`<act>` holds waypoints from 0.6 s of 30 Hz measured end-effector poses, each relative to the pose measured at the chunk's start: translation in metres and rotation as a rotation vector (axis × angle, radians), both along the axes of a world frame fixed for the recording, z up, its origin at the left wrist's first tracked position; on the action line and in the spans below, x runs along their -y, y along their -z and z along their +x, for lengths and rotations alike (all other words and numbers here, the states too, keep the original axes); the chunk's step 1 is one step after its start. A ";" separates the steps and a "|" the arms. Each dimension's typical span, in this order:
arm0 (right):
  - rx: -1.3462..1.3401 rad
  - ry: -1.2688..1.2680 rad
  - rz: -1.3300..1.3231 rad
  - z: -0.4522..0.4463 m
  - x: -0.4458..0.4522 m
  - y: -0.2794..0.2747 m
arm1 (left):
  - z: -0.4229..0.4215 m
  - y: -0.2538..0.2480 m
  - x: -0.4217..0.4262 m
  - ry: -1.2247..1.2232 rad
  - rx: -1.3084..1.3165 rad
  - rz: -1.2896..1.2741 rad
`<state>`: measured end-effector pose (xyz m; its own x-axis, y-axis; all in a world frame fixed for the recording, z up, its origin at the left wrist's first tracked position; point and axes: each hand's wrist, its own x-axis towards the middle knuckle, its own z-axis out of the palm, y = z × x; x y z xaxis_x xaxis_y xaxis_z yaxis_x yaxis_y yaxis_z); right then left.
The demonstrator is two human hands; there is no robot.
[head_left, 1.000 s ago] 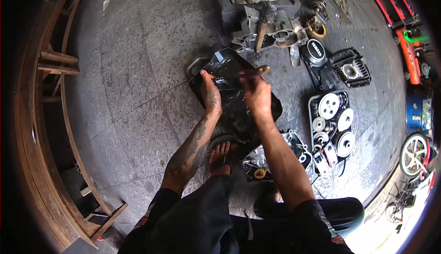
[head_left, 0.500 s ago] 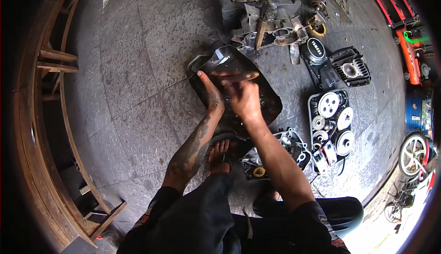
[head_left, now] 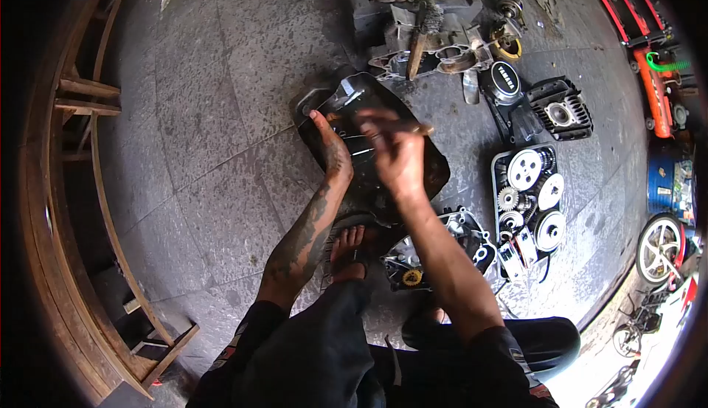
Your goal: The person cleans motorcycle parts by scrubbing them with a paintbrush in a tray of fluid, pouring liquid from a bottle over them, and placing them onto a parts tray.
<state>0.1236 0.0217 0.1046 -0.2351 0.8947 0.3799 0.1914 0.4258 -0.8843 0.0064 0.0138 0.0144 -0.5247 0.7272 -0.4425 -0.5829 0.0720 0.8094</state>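
Observation:
A black pan (head_left: 409,168) with liquid in it lies on the floor before me. My left hand (head_left: 333,150) is at its left side, thumb extended toward the upper rim; its other fingers curl down around something I cannot make out inside the pan. Over the middle of the pan my right hand (head_left: 398,156), blurred by motion, is closed on a brush-like tool with a wooden handle (head_left: 422,129). The tool's far end is smeared and partly hidden by the fingers. An engine cover (head_left: 479,254) with a small yellow gear lies below, partly behind my right forearm.
Metal engine cases (head_left: 461,46) with a wire brush (head_left: 420,39) on them stand beyond the pan. To the right are a Yamaha cover (head_left: 505,82), a finned cylinder part (head_left: 562,113) and a tray (head_left: 498,179) of gears. A wooden frame (head_left: 88,105) runs along the left.
My right hand has moved back and forth over the pan with the tool, first left, then slightly right. My left hand has shifted slightly left along with the view.

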 end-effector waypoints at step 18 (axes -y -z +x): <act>0.020 0.232 -0.282 0.016 -0.013 0.019 | -0.004 0.001 -0.003 -0.181 -0.006 -0.115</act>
